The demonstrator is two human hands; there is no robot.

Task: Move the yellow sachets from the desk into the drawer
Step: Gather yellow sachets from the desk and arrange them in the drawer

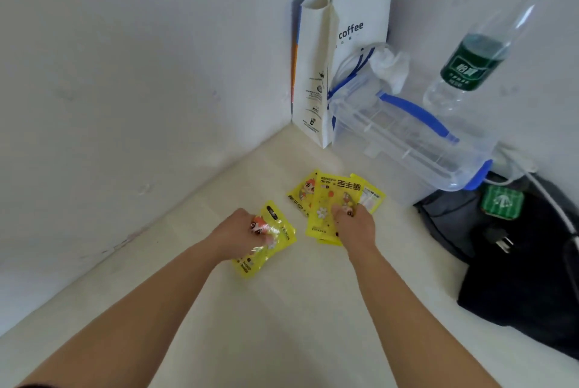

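Note:
Several yellow sachets lie on the pale desk (282, 309) near the corner of the walls. My left hand (238, 235) grips one yellow sachet (275, 237) printed with a cartoon face, just above the desk. To its right, my right hand (355, 224) pinches the top sachet (329, 202) of a small fanned pile. Another sachet (300, 193) pokes out at the pile's left and one more (371, 196) at its right. No drawer is in view.
A white paper coffee bag (341, 58) stands in the corner. Beside it lies a clear plastic box with blue clips (407, 143). A green-labelled water bottle (473, 64) stands against the wall. A dark bag (517, 256) with a plug and white cable fills the desk's right side.

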